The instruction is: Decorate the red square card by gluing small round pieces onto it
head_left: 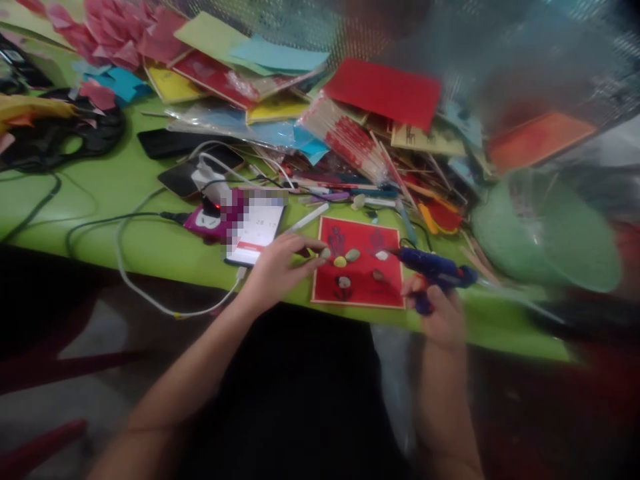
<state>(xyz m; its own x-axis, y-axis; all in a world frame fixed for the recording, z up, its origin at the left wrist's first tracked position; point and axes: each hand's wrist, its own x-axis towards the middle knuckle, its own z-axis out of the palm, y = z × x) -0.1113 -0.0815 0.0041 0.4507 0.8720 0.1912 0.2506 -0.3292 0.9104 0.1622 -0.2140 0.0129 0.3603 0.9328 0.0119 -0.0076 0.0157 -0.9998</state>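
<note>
A red card (360, 290) with a pale border lies near the table's front edge, bearing dark drawn marks and several small pebbles. Among them are a yellow pebble (340, 262), a grey-green one (353, 255) and a white one (382, 255). At the card's left edge my left hand (280, 267) pinches a small pale pebble (325, 254) between thumb and fingertips. My right hand (440, 307) is wrapped round the handle of a blue glue gun (435, 263). The gun's nozzle points left, over the card's right side near the white pebble.
Left of the card are a lit phone (257, 230) on a white cable and a purple power strip (203, 223). Paper sheets, a bundle of sticks (345, 137) and pens crowd the back. A green bowl (545, 233) stands at right, a black fan-like object (65, 133) far left.
</note>
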